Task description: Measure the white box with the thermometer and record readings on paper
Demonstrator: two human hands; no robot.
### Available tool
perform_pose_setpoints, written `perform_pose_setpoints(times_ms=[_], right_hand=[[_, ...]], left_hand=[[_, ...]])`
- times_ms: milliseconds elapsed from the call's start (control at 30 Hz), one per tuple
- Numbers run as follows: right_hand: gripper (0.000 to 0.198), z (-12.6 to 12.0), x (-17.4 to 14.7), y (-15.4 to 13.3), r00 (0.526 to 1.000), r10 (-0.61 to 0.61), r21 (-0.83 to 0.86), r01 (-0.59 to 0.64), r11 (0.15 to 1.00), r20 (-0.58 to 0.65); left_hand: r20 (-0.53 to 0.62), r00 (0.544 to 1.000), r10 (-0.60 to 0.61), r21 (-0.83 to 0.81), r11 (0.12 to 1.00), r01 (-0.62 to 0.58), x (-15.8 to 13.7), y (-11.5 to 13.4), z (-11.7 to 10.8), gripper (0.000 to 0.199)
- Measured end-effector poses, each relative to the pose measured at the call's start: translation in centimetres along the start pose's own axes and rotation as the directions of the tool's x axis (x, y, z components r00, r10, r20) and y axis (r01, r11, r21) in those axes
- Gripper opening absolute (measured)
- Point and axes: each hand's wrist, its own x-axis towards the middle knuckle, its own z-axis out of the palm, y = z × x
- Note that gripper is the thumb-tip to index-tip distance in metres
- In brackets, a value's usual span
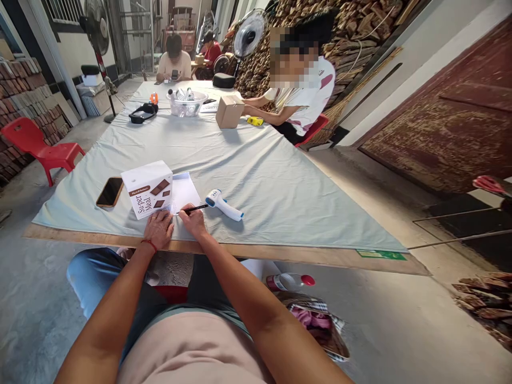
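My right hand [193, 221] is closed around a dark pen [199, 207], its lower end over a sheet of white paper [186, 191]. Flat on the near edge of the table lies my left hand [159, 229], a red string at its wrist. Its fingertips reach the lower edge of a white box [147, 188] printed with brown chocolate squares and "Super Meal". The box covers the left part of the paper. Just right of the pen rests a white and blue infrared thermometer [224, 205]. Left of the box is a smartphone [109, 192], its dark screen facing up.
Farther up the cloth-covered table [296, 202] stand a cardboard box [230, 112], a plastic basket [187, 103] with clear items and a black headset [143, 113]. A person [304, 90] sits at the right side; others sit at the back. A red chair [44, 146] stands left.
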Motion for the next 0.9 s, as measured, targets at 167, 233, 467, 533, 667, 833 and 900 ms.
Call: perform_pose_setpoints(times_ms=[167, 233, 467, 533, 667, 833, 900], right_hand=[[0.014, 0.1, 0.1, 0.4, 0.998, 0.047, -0.016, -0.048, 0.999, -0.035], [0.013, 0.1, 0.1, 0.5, 0.998, 0.056, -0.02, -0.057, 0.998, -0.035], [0.011, 0.1, 0.0, 0.4, 0.999, 0.042, -0.01, -0.042, 0.999, -0.029], [0.011, 0.1, 0.0, 0.4, 0.999, 0.034, 0.0, -0.034, 0.999, -0.037], [0.011, 0.3, 0.1, 0.6, 0.997, 0.017, 0.036, -0.014, 0.999, -0.082], [0.015, 0.3, 0.5, 1.1, 0.985, -0.001, 0.083, 0.015, 0.996, -0.172], [0.016, 0.3, 0.7, 1.3, 0.981, -0.007, 0.093, 0.025, 0.995, -0.196]], left_hand=[[-0.007, 1.0, 0.003, 0.004, 1.0, -0.003, 0.0, 0.0, 0.0, 0.035], [-0.008, 1.0, 0.003, 0.006, 1.0, -0.003, 0.0, 0.0, 0.1, 0.035], [-0.011, 1.0, 0.007, 0.001, 1.0, -0.007, 0.0, -0.1, 0.2, 0.035], [-0.013, 1.0, 0.01, -0.002, 1.0, -0.01, 0.0, -0.1, 0.2, 0.035], [-0.018, 1.0, 0.013, -0.004, 1.0, -0.013, 0.0, -0.1, 0.1, 0.035], [-0.023, 1.0, 0.016, -0.007, 1.0, -0.016, 0.0, -0.2, 0.1, 0.035], [-0.023, 1.0, 0.014, -0.007, 1.0, -0.014, 0.0, -0.3, 0.2, 0.035]])
